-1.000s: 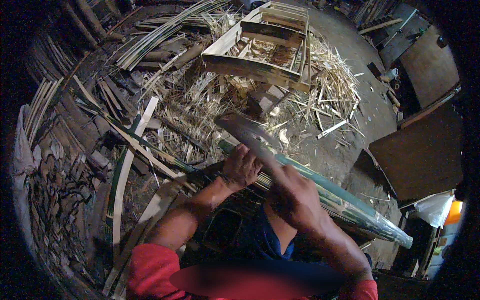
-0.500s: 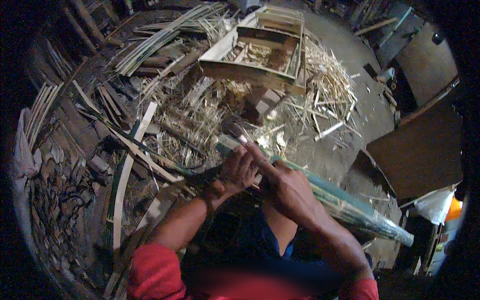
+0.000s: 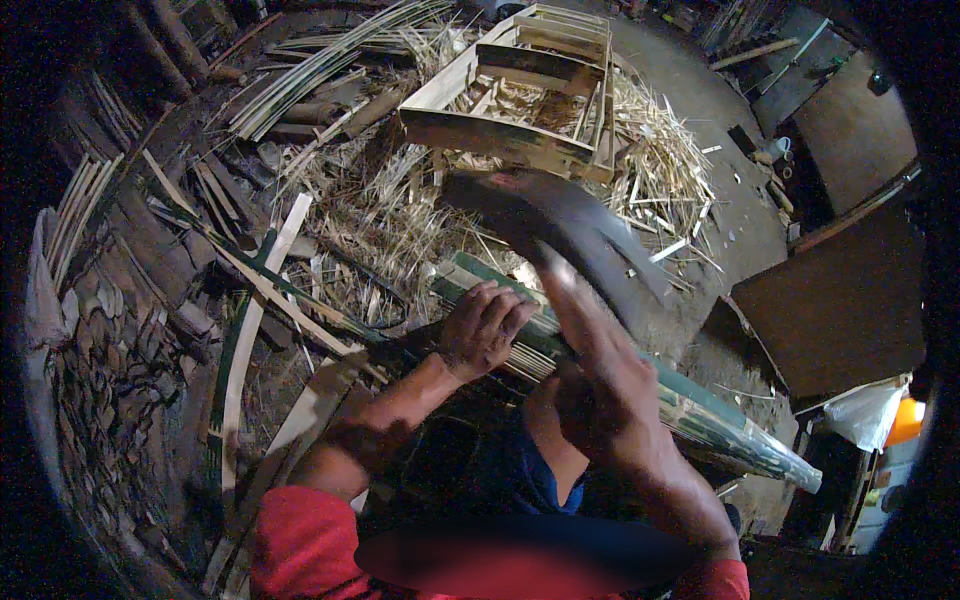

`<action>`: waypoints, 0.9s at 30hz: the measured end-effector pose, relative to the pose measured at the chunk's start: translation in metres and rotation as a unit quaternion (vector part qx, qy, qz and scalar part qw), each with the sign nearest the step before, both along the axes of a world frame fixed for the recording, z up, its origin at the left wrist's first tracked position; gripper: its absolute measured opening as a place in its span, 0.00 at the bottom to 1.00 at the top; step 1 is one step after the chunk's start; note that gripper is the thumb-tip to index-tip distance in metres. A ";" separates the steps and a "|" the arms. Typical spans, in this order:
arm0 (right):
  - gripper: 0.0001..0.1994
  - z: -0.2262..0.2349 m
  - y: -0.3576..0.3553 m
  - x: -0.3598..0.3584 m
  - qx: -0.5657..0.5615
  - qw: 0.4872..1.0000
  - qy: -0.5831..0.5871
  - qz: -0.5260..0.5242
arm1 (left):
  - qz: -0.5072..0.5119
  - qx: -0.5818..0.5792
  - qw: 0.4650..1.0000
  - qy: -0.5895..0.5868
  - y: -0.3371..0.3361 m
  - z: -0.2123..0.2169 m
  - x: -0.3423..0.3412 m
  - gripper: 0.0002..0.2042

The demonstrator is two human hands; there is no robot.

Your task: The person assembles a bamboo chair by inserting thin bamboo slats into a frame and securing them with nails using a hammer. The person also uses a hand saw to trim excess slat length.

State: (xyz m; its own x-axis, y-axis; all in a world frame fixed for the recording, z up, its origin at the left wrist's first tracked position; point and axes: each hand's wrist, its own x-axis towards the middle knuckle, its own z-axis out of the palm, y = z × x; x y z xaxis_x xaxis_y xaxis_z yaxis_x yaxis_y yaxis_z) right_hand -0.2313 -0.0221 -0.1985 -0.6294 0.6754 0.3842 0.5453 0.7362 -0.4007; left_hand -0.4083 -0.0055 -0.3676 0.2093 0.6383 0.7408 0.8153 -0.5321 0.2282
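Observation:
A thick green length of bamboo (image 3: 700, 397) slants across my lap, from the middle down to the right, with a pale split side showing thin strips. My left hand (image 3: 488, 330) is closed over its upper left end, fingers curled on the bamboo. Above the bamboo, my right hand (image 3: 610, 400) grips a machete, index finger stretched forward along it. The machete's broad dark blade (image 3: 560, 220) is smeared by motion and reaches up over the shavings; its handle is mostly hidden by the hand.
Ahead stands a wooden frame (image 3: 500, 135) among shavings and a heap of split pieces (image 3: 670, 160). Long bamboo strips (image 3: 330, 70) lie far left, and crossed slats (image 3: 250, 360) lie nearer left. A brown board (image 3: 830, 310) leans at the right.
My right hand has swung the machete up and to the right, away from the left hand. My left hand has shifted slightly and still rests on the bamboo.

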 end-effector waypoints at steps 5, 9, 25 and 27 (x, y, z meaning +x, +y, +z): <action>0.44 0.005 0.005 -0.010 -0.154 0.974 -0.167 -0.003 | 0.033 0.026 0.999 0.006 -0.005 -0.002 0.003 0.11; 0.37 0.002 0.002 -0.012 -0.096 0.994 -0.023 -0.052 | 0.034 0.059 0.998 0.010 -0.002 -0.001 0.002 0.11; 0.33 -0.001 0.011 -0.015 -0.164 0.971 -0.175 -0.008 | 0.055 0.054 0.997 0.015 -0.001 -0.031 0.008 0.14; 0.34 -0.004 0.012 -0.014 -0.123 0.984 -0.130 0.003 | 0.049 -0.006 0.997 -0.059 0.004 -0.030 0.010 0.12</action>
